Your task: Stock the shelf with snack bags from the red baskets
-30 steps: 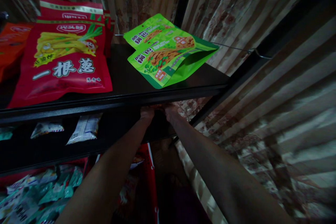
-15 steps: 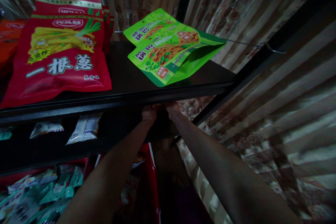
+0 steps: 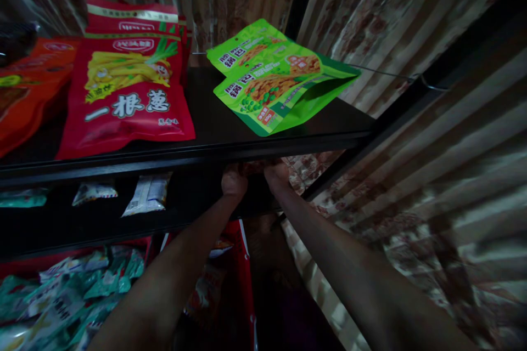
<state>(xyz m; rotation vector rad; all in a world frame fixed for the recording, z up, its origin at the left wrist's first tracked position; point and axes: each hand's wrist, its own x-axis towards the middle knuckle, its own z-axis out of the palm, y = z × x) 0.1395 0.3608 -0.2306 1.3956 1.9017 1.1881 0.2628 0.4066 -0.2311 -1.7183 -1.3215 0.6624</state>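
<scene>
Both my arms reach under the front edge of the black upper shelf (image 3: 255, 148), over the lower shelf (image 3: 206, 197). My left hand (image 3: 234, 180) looks curled, with its fingertips lost in shadow. Close by on the right is my right hand (image 3: 278, 173), its fingers partly hidden under the shelf edge. A dark reddish-brown thing (image 3: 253, 167) shows between the two hands, too dim to name. Above them, two green snack pouches (image 3: 272, 85) lie overlapping on the upper shelf.
Red snack bags (image 3: 132, 88) and orange bags (image 3: 37, 88) stand at the upper left. Small white packets (image 3: 148, 194) lie on the lower shelf. Below are red-rimmed bins (image 3: 246, 269) holding teal and white packets (image 3: 61, 296). A black post (image 3: 395, 104) and pleated curtain (image 3: 461, 175) bound the right.
The view has shifted slightly left, so the shelf goods appear further right. Both hands stay under the shelf edge; a little more of the reddish-brown thing shows between them.
</scene>
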